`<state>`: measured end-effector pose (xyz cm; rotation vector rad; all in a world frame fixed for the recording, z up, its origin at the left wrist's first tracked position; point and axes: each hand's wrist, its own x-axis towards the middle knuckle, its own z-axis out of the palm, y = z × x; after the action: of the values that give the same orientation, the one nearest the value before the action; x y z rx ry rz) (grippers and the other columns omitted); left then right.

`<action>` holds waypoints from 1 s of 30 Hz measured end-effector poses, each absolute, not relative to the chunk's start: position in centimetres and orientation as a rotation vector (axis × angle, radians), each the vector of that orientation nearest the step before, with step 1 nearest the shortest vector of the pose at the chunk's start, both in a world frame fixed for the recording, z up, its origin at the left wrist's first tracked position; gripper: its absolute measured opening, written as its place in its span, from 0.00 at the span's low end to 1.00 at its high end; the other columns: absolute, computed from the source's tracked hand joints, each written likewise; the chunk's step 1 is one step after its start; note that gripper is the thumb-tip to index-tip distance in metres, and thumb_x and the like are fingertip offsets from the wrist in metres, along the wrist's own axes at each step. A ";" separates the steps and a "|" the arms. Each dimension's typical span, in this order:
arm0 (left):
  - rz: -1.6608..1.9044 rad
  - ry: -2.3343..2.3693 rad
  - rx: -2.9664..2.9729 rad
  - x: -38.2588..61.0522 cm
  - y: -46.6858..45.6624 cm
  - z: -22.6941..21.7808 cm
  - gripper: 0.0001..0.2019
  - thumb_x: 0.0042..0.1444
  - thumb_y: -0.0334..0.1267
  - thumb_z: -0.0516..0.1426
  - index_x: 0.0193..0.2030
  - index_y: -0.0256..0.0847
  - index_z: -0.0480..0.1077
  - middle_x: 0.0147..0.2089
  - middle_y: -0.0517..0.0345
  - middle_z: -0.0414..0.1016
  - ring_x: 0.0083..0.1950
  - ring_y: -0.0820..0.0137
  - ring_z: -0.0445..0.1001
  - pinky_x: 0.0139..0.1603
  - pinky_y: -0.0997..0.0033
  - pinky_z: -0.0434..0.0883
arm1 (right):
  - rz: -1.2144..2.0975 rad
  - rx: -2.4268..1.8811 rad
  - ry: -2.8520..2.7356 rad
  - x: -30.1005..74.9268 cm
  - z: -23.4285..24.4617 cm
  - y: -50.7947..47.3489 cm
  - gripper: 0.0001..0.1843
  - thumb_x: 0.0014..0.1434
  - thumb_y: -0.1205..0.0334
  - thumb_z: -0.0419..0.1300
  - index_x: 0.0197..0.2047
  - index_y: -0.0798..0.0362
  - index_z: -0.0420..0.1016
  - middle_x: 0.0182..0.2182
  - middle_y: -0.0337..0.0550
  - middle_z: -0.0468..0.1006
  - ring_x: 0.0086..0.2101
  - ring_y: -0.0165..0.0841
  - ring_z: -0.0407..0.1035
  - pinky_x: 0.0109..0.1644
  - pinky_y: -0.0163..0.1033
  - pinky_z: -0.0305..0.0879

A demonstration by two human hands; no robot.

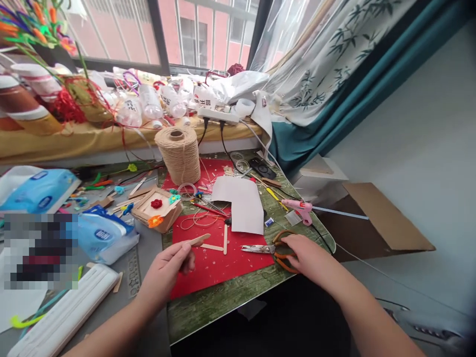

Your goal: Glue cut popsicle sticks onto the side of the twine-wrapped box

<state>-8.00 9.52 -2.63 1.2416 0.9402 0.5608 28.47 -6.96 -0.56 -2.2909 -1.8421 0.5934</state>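
Note:
My left hand (175,263) pinches a wooden craft stick (200,239) between thumb and fingers, above a red sheet (211,275). Two more craft sticks (225,240) lie on that sheet, meeting at a corner. On the right, my right hand (303,250) has its fingers at the orange handles of a pair of scissors (260,249), whose stained blades point left over the sheet. Behind the sticks lies a white piece of paper (245,206) with a notch cut out. A hexagonal box of craft sticks (158,210) with crocheted flowers stands left of the sheet.
A large twine spool (178,156) stands at the back. The pink glue gun (299,210) lies near the table's right edge, its cord trailing. Blue tissue packs (106,235) sit left. A cardboard box (386,218) is beyond the right edge.

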 end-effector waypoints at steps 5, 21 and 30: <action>0.392 0.786 1.225 -3.7 6.3 -0.9 0.22 0.67 0.57 0.55 0.47 0.39 0.78 0.28 0.59 0.71 0.29 0.72 0.65 0.32 0.72 0.63 | 1.001 -1.560 -1.106 20.0 -0.2 -6.6 0.21 0.67 0.51 0.63 0.60 0.48 0.76 0.53 0.51 0.79 0.51 0.42 0.75 0.56 0.51 0.71; 0.039 0.396 2.641 -2.7 14.9 -2.9 0.13 0.64 0.39 0.60 0.54 0.46 0.77 0.53 0.48 0.77 0.54 0.56 0.74 0.56 0.54 0.70 | 0.496 -1.742 -1.535 24.6 -4.9 -11.6 0.10 0.72 0.59 0.55 0.43 0.48 0.78 0.54 0.49 0.81 0.58 0.46 0.70 0.66 0.56 0.62; 0.165 0.104 2.963 -0.8 13.8 -4.5 0.18 0.72 0.39 0.51 0.66 0.50 0.70 0.66 0.51 0.74 0.65 0.56 0.71 0.61 0.51 0.68 | 0.231 -1.789 -1.827 29.9 -8.3 -12.2 0.11 0.71 0.66 0.55 0.52 0.49 0.77 0.61 0.50 0.78 0.61 0.44 0.71 0.66 0.56 0.68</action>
<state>-0.77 13.82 -4.49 2.9627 0.1043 0.1649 29.95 -12.17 -8.30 -1.7895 -1.8273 0.2308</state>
